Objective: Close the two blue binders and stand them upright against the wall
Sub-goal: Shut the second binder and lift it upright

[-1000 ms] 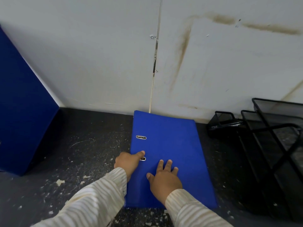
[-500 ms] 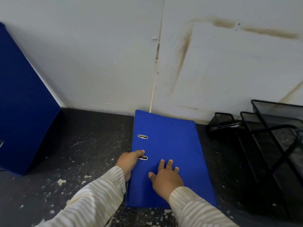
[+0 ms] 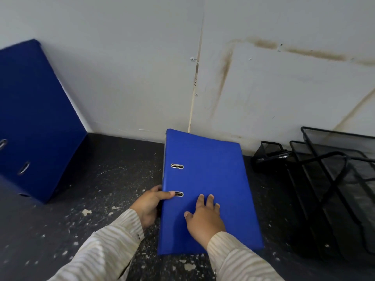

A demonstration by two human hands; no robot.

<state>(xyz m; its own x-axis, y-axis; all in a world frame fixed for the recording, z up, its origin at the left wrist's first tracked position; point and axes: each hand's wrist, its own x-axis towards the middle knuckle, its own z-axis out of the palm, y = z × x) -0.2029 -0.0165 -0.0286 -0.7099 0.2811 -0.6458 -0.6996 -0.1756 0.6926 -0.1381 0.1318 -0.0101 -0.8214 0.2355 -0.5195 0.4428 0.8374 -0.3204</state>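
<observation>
**Closed binder flat on the counter, both hands on it**

A closed blue binder (image 3: 209,189) lies flat on the dark speckled counter (image 3: 113,175), its far end touching the white wall (image 3: 125,67) at the counter's back edge. The left hand (image 3: 151,205) grips the binder's spine edge, thumb on top beside the nearer metal ring slot (image 3: 178,193), fingers curled round the side. The right hand (image 3: 204,219) rests open and flat on the cover, fingers spread. A second blue binder (image 3: 34,122) stands at the counter's far left, against the wall. A black wire mesh tray (image 3: 332,179) sits near the counter's right edge, well apart from the hands.
</observation>
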